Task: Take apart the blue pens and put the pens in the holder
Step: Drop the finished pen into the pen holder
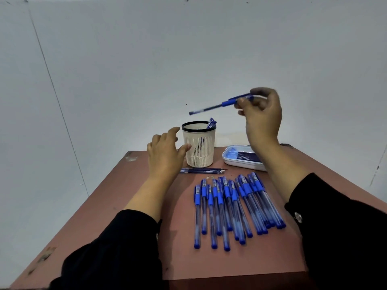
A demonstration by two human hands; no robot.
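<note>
A plain pale wall fills most of what you see, and below it sits a reddish-brown table with scuffed patches along its left edge.

Your right hand is raised above the table, pinching a blue pen between thumb and fingertips at its capped end. The pen slants down and away to the left of that hand, its far tip hanging in the air above the holder. The pen is slightly smeared by motion, so you cannot tell exactly how the fingers lie around it.

Your left hand hovers with its fingers relaxed and loosely spread, holding nothing. Its thumb is just beside the holder's left wall, possibly touching it. The holder is a cream slotted cup with a dark rim, and a few blue pens already lean against its right side.

Just below your left hand, a few loose refills lie side by side on the table. Below your right wrist, partly hidden by the forearm, a white tray holds more blue parts. Between your two black sleeves, nearer your body than either hand, a row of capped pens lies fanned out on the table.
</note>
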